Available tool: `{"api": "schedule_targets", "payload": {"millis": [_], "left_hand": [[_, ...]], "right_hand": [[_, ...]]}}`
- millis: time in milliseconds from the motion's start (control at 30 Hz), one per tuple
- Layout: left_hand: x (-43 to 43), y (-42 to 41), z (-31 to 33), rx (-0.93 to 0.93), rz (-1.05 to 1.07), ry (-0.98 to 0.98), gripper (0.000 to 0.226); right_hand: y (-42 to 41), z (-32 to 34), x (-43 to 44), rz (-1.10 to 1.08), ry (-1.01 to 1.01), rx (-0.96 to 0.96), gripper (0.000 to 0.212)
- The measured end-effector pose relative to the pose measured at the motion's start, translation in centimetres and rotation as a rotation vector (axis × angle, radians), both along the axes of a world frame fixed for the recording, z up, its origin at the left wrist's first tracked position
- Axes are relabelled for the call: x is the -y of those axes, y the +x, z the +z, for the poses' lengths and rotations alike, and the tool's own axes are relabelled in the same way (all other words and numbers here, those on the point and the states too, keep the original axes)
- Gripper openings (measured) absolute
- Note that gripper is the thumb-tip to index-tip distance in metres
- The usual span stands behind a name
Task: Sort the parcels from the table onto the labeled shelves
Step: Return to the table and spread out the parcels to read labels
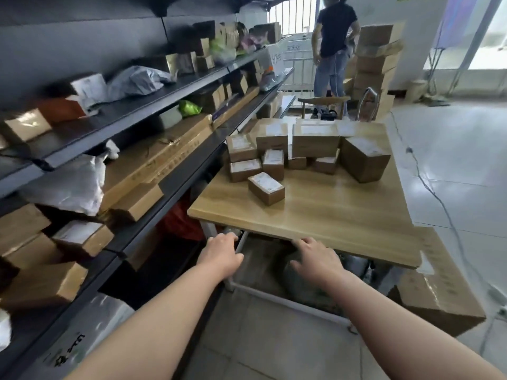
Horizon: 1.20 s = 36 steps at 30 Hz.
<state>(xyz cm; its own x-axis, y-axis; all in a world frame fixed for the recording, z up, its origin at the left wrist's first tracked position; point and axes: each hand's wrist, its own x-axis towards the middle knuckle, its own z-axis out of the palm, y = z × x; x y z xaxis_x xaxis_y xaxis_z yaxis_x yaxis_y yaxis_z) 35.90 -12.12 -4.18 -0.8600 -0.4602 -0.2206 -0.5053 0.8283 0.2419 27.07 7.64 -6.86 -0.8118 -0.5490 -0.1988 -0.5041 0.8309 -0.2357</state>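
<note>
Left hand [222, 250] is reaching toward the near-left corner of the light wooden table [315, 212]. Its fingers are loosely bent, the tips are hiding behind the knuckles, and nothing is showing in its grip. Right hand [315, 259] is hovering at the near edge with fingers spread and relaxed, holding nothing. Brown cardboard parcels with white labels [274, 187] are sitting clustered on the table's far half. Dark metal shelves [123, 116] are running along the left; their labels are too blurred to read.
</note>
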Motion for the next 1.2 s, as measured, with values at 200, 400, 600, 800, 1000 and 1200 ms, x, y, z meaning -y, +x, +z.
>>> {"api": "schedule_targets", "payload": {"millis": [200, 400, 600, 800, 1000, 1200], "left_hand": [[1.0, -6.6, -1.4, 0.026, 0.006, 0.043, 0.052], [4.9, -12.6, -2.0, 0.044, 0.018, 0.049, 0.051], [11.1, -21.2, -3.2, 0.005, 0.008, 0.088, 0.056], [17.9, -30.0, -4.1, -0.004, -0.035, 0.104, 0.057], [23.3, -35.8, -5.7, 0.040, -0.056, 0.092, 0.060], [25.8, -38.5, -7.1, 0.116, -0.133, 0.028, 0.062]], "right_hand": [[-6.9, -1.0, 1.2, 0.009, 0.020, 0.085, 0.055], [-12.3, -1.8, 4.1, -0.005, 0.041, 0.114, 0.058], [-19.6, -2.1, 9.1, -0.074, 0.056, 0.094, 0.059], [-26.5, -2.9, 15.1, -0.166, 0.100, 0.105, 0.056], [-30.2, -4.8, 21.3, -0.176, 0.042, 0.171, 0.076], [-32.0, -7.5, 24.0, -0.146, 0.042, 0.191, 0.094]]}}
